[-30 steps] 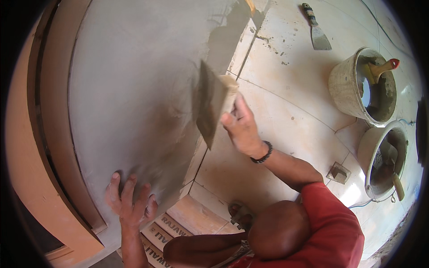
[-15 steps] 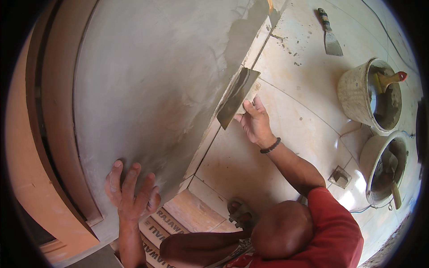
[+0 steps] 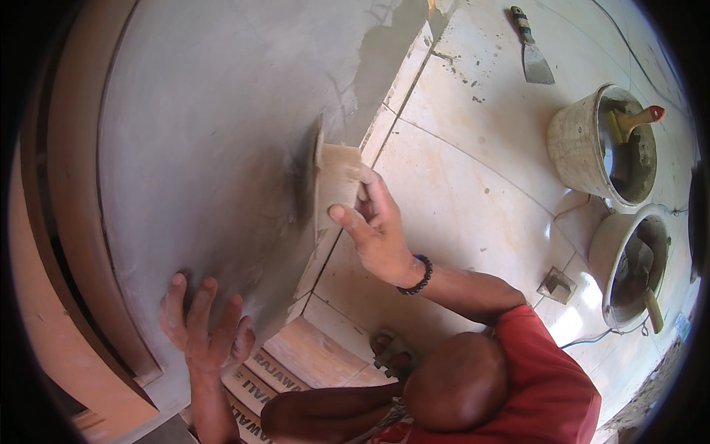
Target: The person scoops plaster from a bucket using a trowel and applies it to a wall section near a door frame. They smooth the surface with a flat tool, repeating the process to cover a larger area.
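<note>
My left hand (image 3: 203, 325) has its fingers spread against the grey plastered surface (image 3: 207, 126), near its lower part. Higher up and to the right, my right hand (image 3: 370, 237) grips a pale block-handled plastering float (image 3: 336, 174). The float's plate stands nearly edge-on to the camera at the grey surface, beside its right edge; whether it is fully in contact I cannot tell. Damp, darker plaster runs along that edge.
A scraper (image 3: 536, 66) lies on the tiled floor (image 3: 458, 170). At right stand a bucket (image 3: 577, 144) with a brush and another bucket (image 3: 606, 244) holding a trowel, near a small square piece (image 3: 556, 285). A wooden frame (image 3: 81, 222) borders the left; printed packs (image 3: 259, 377) lie below.
The float moved down and right to the surface's edge, then back left onto the plaster, turning edge-on. My left hand stayed spread on the surface. The whole view shifted slightly.
</note>
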The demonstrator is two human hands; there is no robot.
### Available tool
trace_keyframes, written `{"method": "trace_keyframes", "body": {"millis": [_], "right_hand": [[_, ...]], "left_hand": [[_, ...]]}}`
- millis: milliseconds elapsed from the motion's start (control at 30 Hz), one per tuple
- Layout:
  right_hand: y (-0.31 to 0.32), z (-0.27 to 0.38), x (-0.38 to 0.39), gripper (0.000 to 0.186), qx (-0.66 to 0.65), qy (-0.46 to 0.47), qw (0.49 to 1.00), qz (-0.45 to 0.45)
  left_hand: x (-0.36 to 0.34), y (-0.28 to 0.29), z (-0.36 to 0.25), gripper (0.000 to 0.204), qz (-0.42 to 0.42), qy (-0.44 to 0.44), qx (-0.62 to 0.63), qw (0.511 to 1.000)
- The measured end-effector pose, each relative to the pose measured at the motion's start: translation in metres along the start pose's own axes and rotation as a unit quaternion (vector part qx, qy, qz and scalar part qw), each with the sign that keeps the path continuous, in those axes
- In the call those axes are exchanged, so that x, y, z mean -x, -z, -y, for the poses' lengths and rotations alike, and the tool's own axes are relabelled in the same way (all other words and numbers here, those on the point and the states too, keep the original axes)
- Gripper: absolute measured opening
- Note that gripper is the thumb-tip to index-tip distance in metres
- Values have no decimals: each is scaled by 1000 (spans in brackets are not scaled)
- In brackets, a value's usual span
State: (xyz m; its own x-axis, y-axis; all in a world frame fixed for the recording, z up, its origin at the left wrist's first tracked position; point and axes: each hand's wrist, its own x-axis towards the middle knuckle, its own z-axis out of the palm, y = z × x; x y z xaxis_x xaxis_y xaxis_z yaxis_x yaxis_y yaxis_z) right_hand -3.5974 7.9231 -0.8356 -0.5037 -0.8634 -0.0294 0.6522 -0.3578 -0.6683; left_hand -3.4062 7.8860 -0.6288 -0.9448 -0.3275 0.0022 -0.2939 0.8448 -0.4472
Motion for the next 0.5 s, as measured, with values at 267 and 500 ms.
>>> {"method": "trace_keyframes", "body": {"millis": [267, 500], "right_hand": [[106, -19, -54, 36, -81, -113, 980, -141], [44, -18, -61, 60, 35, 10, 996, -82]], "left_hand": [[-1, 0, -2, 25, -7, 13, 7, 1000], [-1, 0, -3, 25, 8, 11, -5, 1000]]}}
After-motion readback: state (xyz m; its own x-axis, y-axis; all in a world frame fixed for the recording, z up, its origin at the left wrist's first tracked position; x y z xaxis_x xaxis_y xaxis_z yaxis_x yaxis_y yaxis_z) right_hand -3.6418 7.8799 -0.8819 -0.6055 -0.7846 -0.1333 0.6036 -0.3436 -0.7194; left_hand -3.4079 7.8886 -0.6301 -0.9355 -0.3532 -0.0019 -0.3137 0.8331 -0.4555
